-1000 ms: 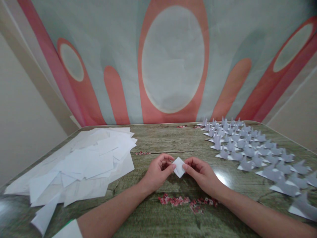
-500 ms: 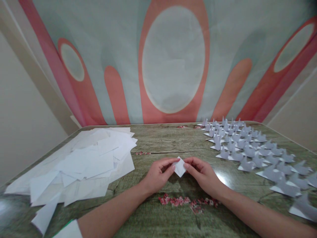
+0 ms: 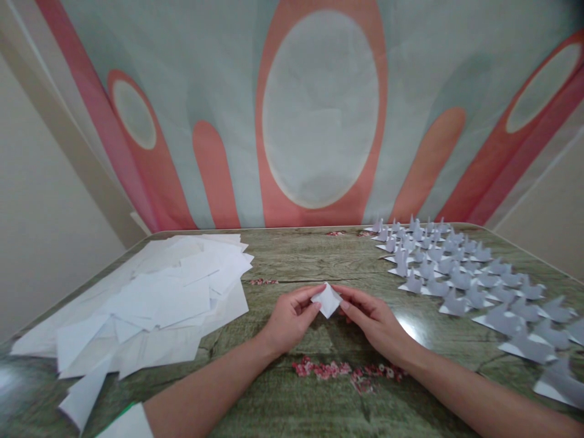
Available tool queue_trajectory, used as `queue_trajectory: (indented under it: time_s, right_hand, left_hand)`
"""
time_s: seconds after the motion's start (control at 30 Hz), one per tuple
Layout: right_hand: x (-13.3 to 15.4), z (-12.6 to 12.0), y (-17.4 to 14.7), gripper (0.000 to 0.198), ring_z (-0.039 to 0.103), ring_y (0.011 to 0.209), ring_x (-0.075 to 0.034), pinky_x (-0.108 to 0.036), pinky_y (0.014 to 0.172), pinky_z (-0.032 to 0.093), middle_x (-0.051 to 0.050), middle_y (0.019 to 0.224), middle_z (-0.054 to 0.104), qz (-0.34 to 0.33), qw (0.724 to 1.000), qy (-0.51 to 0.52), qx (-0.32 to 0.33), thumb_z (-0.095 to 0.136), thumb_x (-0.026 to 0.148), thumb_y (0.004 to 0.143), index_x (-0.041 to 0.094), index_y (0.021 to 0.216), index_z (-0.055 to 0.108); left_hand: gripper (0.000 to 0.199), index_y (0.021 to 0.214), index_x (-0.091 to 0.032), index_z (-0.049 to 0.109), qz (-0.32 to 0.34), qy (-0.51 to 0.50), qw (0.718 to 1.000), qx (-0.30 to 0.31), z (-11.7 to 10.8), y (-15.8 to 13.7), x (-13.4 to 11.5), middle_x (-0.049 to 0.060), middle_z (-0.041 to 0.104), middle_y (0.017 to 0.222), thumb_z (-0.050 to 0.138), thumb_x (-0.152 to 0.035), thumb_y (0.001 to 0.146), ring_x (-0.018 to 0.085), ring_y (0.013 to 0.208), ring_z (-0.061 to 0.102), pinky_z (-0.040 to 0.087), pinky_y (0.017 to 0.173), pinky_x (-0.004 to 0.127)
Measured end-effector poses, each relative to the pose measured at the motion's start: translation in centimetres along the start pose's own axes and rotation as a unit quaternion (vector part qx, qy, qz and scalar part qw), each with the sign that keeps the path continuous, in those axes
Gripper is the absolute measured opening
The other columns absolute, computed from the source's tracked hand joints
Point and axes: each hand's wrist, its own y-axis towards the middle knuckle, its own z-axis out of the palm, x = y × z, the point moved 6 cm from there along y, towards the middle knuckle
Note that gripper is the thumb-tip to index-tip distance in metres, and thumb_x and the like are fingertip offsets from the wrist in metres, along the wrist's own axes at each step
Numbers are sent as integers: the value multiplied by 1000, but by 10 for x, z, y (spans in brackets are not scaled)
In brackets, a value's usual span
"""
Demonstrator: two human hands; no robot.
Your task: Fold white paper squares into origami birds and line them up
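A small folded piece of white paper (image 3: pixel 327 301), diamond-shaped, is held up between my two hands above the middle of the table. My left hand (image 3: pixel 294 314) pinches its left side, forefinger at the top corner and thumb at the lower left edge. On the other side my right hand (image 3: pixel 371 316) has its forefinger at the top corner and its thumb near the right corner. The remaining fingers of both hands are curled behind and partly hidden.
Loose white paper sheets (image 3: pixel 159 298) lie heaped on the left of the wood-patterned table (image 3: pixel 292 255). Rows of folded white paper birds (image 3: pixel 458 277) stand along the right. Printed pink flowers (image 3: pixel 323 368) mark the tabletop, and a patterned backdrop (image 3: pixel 319 109) hangs behind it.
The folded paper has shifted slightly up and left and looks wider now, its lower corner higher. My forefingers have come closer together at its top corner.
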Motion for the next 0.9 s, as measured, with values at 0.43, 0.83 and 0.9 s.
queue_trajectory:
  time_s: [0.43, 0.83, 0.9]
  right_hand:
    - [3, 1, -1, 37, 57, 88, -17, -31, 83, 44, -1, 89, 65, 2, 1000, 14, 9, 51, 32, 83, 22, 119, 55]
    - [-1, 1, 0, 36, 56, 75, -14, -27, 73, 45, 0, 92, 65, 1, 1000, 5, 5, 51, 32, 84, 23, 118, 56]
    - [-1, 1, 0, 36, 56, 74, -14, -27, 72, 45, -1, 91, 66, 1, 1000, 3, 0, 51, 32, 83, 22, 117, 56]
  left_hand:
    - [34, 111, -15, 61, -15, -27, 1000, -3, 0, 0, 3, 8, 61, 114, 59, -15, 76, 20, 102, 56, 42, 92, 30]
    - [35, 111, -15, 62, -24, -46, 999, 0, 1, 1, 3, 8, 61, 114, 61, -17, 75, 21, 102, 57, 43, 92, 32]
    - [36, 111, -15, 62, -26, -49, 998, 4, 2, 0, 3, 8, 60, 115, 61, -18, 75, 21, 102, 57, 43, 92, 33]
